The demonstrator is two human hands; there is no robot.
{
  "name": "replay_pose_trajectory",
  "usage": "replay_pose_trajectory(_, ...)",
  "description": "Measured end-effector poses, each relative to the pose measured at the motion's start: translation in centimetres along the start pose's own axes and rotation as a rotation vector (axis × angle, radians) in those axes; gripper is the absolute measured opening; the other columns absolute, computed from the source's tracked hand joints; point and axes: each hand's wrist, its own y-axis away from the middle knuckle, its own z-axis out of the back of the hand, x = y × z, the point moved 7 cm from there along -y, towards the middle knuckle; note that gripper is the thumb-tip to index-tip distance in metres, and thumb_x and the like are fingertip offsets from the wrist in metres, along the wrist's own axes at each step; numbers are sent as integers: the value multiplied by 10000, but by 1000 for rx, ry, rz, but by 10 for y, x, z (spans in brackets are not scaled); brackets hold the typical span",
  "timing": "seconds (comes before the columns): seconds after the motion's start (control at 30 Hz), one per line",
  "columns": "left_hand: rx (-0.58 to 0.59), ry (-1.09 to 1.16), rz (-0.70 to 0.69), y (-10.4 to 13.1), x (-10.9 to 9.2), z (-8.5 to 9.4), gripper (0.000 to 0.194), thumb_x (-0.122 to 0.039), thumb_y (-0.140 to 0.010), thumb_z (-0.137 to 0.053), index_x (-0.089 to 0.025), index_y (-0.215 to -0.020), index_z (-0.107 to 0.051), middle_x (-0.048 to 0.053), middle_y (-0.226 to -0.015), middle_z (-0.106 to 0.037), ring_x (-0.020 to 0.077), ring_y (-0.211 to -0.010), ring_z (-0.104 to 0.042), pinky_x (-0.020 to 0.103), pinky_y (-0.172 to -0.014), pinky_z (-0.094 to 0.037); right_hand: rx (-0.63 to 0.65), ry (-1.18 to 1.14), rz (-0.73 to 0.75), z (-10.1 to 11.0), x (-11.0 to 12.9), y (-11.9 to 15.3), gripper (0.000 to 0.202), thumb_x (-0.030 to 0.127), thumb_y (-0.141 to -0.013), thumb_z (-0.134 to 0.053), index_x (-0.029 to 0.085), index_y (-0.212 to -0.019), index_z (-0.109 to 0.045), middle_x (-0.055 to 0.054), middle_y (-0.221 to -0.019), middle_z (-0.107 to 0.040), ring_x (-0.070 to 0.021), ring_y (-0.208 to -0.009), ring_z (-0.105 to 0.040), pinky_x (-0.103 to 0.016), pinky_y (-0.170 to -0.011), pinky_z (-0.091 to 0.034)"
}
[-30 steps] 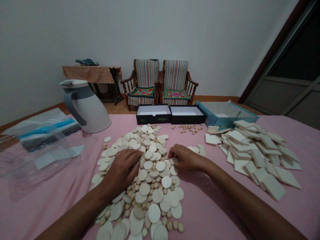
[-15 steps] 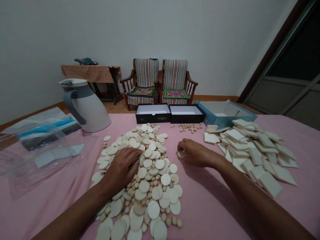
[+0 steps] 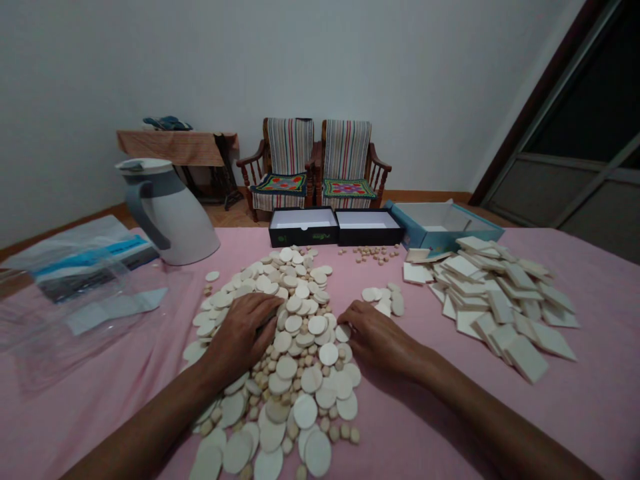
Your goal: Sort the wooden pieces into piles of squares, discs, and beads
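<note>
A heap of pale round wooden discs [image 3: 305, 411] mixed with small wooden beads or cubes [image 3: 345, 432] spreads over the pink cloth in front of me. My left hand [image 3: 245, 325] rests on the heap's left side, fingers stretched over the discs and thumb apart; what lies under the palm is hidden. At the heap's right edge, my right hand [image 3: 375, 333] has its fingertips closed on a wooden disc [image 3: 343, 333]. Just beyond that hand lies a small group of wooden discs [image 3: 397, 303], apart from the heap.
Square wooden tiles [image 3: 493, 300] are piled at right. Behind stand a black box [image 3: 303, 236], a second black box [image 3: 370, 236] and a blue box [image 3: 445, 230]. Small wooden pieces [image 3: 375, 253] lie before them. A jug [image 3: 175, 220] and clear plastic packaging [image 3: 115, 310] are at left.
My right hand has moved left and slightly nearer, from the small group of discs to the heap's edge, uncovering that group. My left hand stays on the heap. The view has shifted slightly.
</note>
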Motion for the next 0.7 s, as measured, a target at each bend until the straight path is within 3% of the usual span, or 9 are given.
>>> replay_pose_trajectory(0.17, 13, -12, 2, 0, 1, 0, 273, -222, -914, -474, -177, -1140, -620, 103, -1086, -677, 241, -1024, -601, 416, -889, -482, -21, 4, -2, -1, 3, 1, 162, 102, -833, -504, 174, -931, -610, -79, -941, -579, -191, -881, -518, -297, -745, -400)
replay_pose_trajectory(0.3, 6, -29, -34, -1, 0, 2, 283, -215, -917, -481, -185, -1151, -637, 96, -1088, -695, 242, -1015, -615, 449, -914, -462, -48, 81, 0, 4, 4, 2, 189, 84, -760, -530, 179, -920, -562, -77, -945, -559, -197, -877, -502, -298, -732, -390)
replay_pose_trajectory(0.4, 4, -39, -39, -1, 1, 4, 276, -233, -917, -500, -201, -1143, -654, 88, -1094, -700, 241, -1023, -618, 471, -948, -440, -60, 159, -10, 19, -4, 5, 191, 96, -744, -557, 185, -912, -546, -77, -932, -564, -203, -861, -501, -308, -739, -383)
replay_pose_trajectory(0.57, -28, -45, -17, 0, 7, 7, 263, -255, -926, -495, -183, -1115, -663, 100, -1097, -693, 245, -1033, -615, 465, -944, -450, -154, 283, -133, 60, -36, 14, 155, 200, -765, -626, 177, -912, -582, -82, -909, -585, -218, -834, -521, -331, -745, -386)
replay_pose_trajectory(0.63, -48, -52, -15, 1, 9, 8, 251, -255, -924, -500, -173, -1089, -669, 105, -1086, -696, 251, -1026, -617, 461, -925, -461, -224, 270, -142, 67, -39, 15, 184, 185, -771, -614, 166, -953, -601, -92, -935, -589, -227, -854, -535, -347, -760, -403)
replay_pose_trajectory(0.7, -51, -57, -12, 2, 10, 7, 237, -247, -922, -504, -168, -1066, -675, 108, -1078, -697, 253, -1019, -620, 454, -906, -470, -285, 156, -60, 61, -30, 12, 217, 156, -798, -579, 166, -1012, -608, -99, -978, -595, -231, -905, -544, -361, -792, -427)
